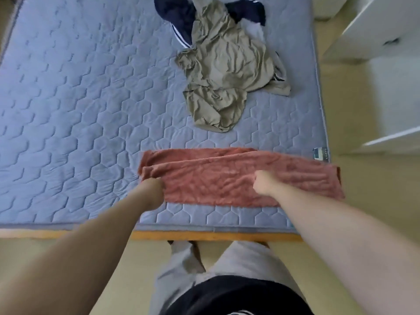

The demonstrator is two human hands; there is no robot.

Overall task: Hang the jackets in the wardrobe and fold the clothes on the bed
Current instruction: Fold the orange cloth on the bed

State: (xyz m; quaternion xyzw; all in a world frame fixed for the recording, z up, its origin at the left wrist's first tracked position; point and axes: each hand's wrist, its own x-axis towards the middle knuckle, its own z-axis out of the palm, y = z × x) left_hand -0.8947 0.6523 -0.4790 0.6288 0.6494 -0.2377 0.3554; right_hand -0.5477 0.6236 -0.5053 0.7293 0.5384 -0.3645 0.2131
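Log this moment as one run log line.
step: folding | item: red towel | left hand: gripping end | right hand: gripping middle | waiting: khaki garment, navy jacket

Under my hands the rust-red terry cloth (238,178) looks thick and nubby, its pile matt and a little ridged. The grey-blue quilted mattress cover (79,110) is a soft, matt fabric stitched into puffy hexagons, with a smoother bound edge. Further off, the crumpled olive-khaki garment (225,71) is thin, smooth cloth with a faint sheen along its creases. The dark navy garment with white stripes (175,17) beneath it looks fuzzier and duller. The orange-brown bed frame edge (216,236) looks like smooth, finished wood. The white cabinet (381,30) has a flat, smooth painted look.
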